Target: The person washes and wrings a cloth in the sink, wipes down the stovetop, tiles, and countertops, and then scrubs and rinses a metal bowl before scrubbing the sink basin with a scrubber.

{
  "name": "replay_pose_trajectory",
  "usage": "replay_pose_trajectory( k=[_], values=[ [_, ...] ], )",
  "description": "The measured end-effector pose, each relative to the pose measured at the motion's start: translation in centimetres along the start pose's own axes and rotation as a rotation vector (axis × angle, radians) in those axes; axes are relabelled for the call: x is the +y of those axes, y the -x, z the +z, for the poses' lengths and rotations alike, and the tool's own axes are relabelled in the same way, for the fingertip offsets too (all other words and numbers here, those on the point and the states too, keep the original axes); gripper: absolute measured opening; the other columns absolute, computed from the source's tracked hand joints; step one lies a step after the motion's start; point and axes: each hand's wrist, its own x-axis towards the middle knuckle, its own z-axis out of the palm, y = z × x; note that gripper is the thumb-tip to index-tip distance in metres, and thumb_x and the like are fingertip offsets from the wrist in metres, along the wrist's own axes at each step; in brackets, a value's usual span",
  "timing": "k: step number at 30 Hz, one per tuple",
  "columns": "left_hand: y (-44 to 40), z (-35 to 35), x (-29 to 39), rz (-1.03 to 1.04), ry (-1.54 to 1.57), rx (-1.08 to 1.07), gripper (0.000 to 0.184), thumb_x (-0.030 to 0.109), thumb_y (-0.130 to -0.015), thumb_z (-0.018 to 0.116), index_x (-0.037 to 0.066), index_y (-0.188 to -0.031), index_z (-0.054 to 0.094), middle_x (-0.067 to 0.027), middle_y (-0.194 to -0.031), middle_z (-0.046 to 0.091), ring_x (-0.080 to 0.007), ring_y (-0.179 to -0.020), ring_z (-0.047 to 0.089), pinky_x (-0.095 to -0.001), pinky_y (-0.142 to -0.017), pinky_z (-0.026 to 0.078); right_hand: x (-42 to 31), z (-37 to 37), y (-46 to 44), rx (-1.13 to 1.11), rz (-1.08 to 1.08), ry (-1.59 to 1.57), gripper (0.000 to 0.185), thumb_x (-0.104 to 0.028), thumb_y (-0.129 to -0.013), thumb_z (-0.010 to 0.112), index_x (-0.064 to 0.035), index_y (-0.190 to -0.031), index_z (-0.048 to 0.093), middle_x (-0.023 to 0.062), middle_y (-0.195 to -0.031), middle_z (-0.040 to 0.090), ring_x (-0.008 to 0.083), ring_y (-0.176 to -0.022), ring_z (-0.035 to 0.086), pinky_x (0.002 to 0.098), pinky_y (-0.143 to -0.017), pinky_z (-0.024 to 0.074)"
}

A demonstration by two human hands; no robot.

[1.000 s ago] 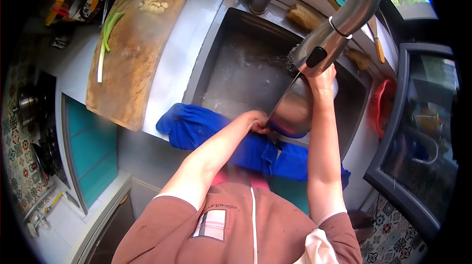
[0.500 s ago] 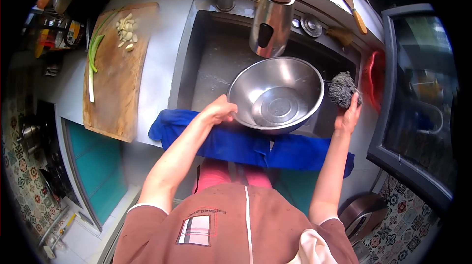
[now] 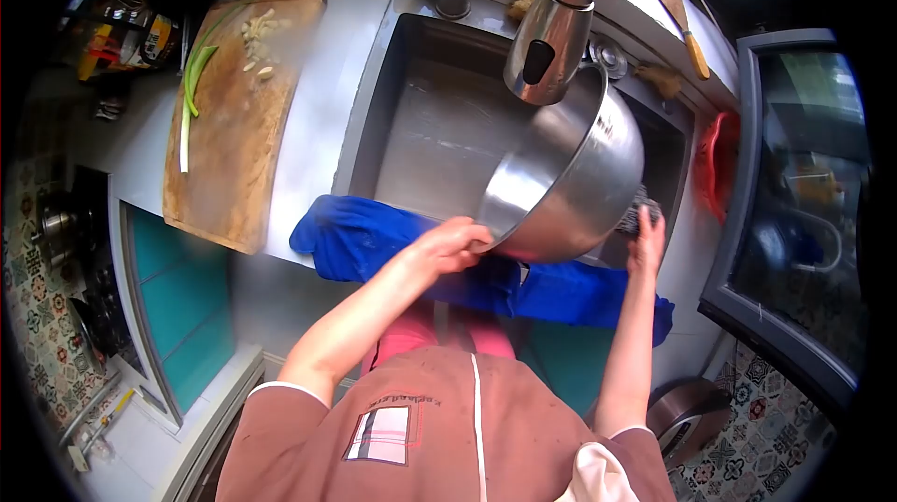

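My left hand [image 3: 455, 243] grips the near rim of a large stainless steel bowl [image 3: 598, 189], fingers closed round the edge. The bowl is tipped on its side over the sink [image 3: 439, 119], its opening facing left and its rounded outside facing right. In my right hand [image 3: 647, 239] is a grey steel wool scourer [image 3: 639, 211], close against the bowl's outer wall and partly hidden behind it. Whether the scourer presses on the metal I cannot tell. Just above the bowl hangs the metal faucet head [image 3: 547, 54].
A blue cloth [image 3: 392, 250] lies along the sink's front edge. To the left, a wooden cutting board [image 3: 229, 166] bears garlic cloves [image 3: 264, 35] and a green onion [image 3: 192, 82]. A red basin [image 3: 718, 161] and an open window frame [image 3: 738, 175] stand on the right. A spatula [image 3: 687, 30] lies behind.
The bowl has tipped from nearly upright onto its side, its opening now facing left. My right hand has brought the scourer in to the bowl's outside. The whole view has shifted slightly.
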Motion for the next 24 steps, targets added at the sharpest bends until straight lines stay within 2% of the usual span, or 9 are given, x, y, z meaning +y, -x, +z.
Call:
replay_pose_trajectory(
  k=[2, 5, 7, 13, 16, 17, 19, 20, 24],
  values=[
    [3.8, -0.8, 1.7, 0.038, -0.199, 0.313, 0.006, 0.004, -0.077, 0.055, 0.002, -0.082, 0.055, -0.0005, -0.057, 0.048, -0.0064, -0.038, 0.039, -0.0221, -0.030, 0.024, -0.2, 4.6, 1.9, -0.087, 0.067, 0.237, 0.049, -0.023, -0.086, 0.065, -0.0098, -0.128, 0.045, 0.0099, -0.117, 0.055, 0.0194, -0.102, 0.056, 0.0358, -0.082, 0.0503],
    [8.6, -2.5, 2.7, 0.212, -0.230, 0.303, 0.026, 0.005, -0.076, 0.055, -0.004, -0.100, 0.056, 0.0004, -0.063, 0.052, -0.0042, -0.038, 0.038, -0.0195, -0.031, 0.026, 6.1, 8.6, -0.6, -0.317, -0.389, 0.535, 0.048, -0.011, -0.083, 0.064, -0.0160, -0.128, 0.047, 0.0117, -0.112, 0.060, 0.0222, -0.101, 0.058, 0.0322, -0.089, 0.0450],
    [11.4, -3.4, 3.0, 0.258, -0.296, 0.341, 0.029, 0.005, -0.074, 0.054, -0.006, -0.100, 0.058, -0.0003, -0.066, 0.055, -0.0035, -0.037, 0.037, -0.0186, -0.031, 0.025, 5.0, 12.8, 0.7, -0.395, -0.380, 0.689, 0.058, -0.003, -0.079, 0.059, -0.0252, -0.130, 0.043, 0.0142, -0.116, 0.060, 0.0316, -0.100, 0.062, 0.0376, -0.084, 0.0480],
    [19.8, -1.3, 2.5, 0.544, -0.421, 0.879, 0.042, 0.001, -0.080, 0.052, 0.001, -0.120, 0.041, -0.0080, -0.089, 0.057, -0.0055, -0.052, 0.052, -0.0158, -0.030, 0.034, 7.5, 22.0, 2.7, -0.776, -0.570, 0.768, 0.044, -0.013, -0.082, 0.054, -0.0220, -0.125, 0.049, 0.0066, -0.130, 0.050, 0.0303, -0.117, 0.048, 0.0393, -0.091, 0.0458],
    [24.6, 0.1, 2.5, 0.764, -0.472, 1.122, 0.040, 0.002, -0.084, 0.051, 0.000, -0.122, 0.041, -0.0086, -0.088, 0.060, -0.0071, -0.050, 0.053, -0.0169, -0.030, 0.034, 11.8, 25.4, 1.5, -0.998, -0.840, 0.730, 0.042, -0.015, -0.082, 0.052, -0.0229, -0.123, 0.051, 0.0031, -0.136, 0.044, 0.0296, -0.124, 0.042, 0.0394, -0.093, 0.0454],
    [26.3, 0.3, 2.6, 0.748, -0.516, 1.188, 0.039, 0.003, -0.085, 0.051, 0.000, -0.122, 0.042, -0.0084, -0.088, 0.060, -0.0075, -0.050, 0.054, -0.0171, -0.030, 0.034, 12.4, 25.7, 2.0, -0.986, -1.274, 1.102, 0.041, -0.017, -0.082, 0.053, -0.0234, -0.122, 0.052, 0.0034, -0.138, 0.042, 0.0291, -0.126, 0.040, 0.0405, -0.097, 0.0424],
    [29.4, -0.4, 1.8, 0.725, -0.549, 1.320, 0.038, 0.005, -0.085, 0.051, 0.000, -0.122, 0.044, -0.0071, -0.089, 0.060, -0.0073, -0.052, 0.054, -0.0168, -0.030, 0.034, 13.4, 25.6, 3.4, -1.278, -1.237, 1.201, 0.049, -0.028, -0.078, 0.062, -0.0181, -0.124, 0.052, 0.0074, -0.148, 0.027, 0.0295, -0.136, 0.024, 0.0416, -0.107, 0.0308],
    [29.9, -0.1, 1.6, 0.773, -0.526, 1.417, 0.036, 0.000, -0.084, 0.048, -0.002, -0.120, 0.044, -0.0084, -0.085, 0.058, -0.0089, -0.048, 0.053, -0.0190, -0.029, 0.034, 15.9, 26.1, 3.0, -1.156, -1.401, 1.098, 0.039, -0.023, -0.083, 0.054, -0.0242, -0.122, 0.054, 0.0060, -0.143, 0.036, 0.0280, -0.131, 0.035, 0.0451, -0.103, 0.0333],
    [32.4, -1.9, -0.5, 0.778, -0.442, 1.530, 0.042, 0.001, -0.082, 0.047, -0.003, -0.124, 0.043, -0.0089, -0.089, 0.059, -0.0091, -0.050, 0.053, -0.0188, -0.028, 0.033, 18.2, 32.8, -1.9, -0.798, -1.442, 1.227, 0.049, -0.024, -0.080, 0.060, -0.0201, -0.128, 0.049, 0.0088, -0.149, 0.025, 0.0325, -0.137, 0.024, 0.0438, -0.110, 0.0257]
  ],
)
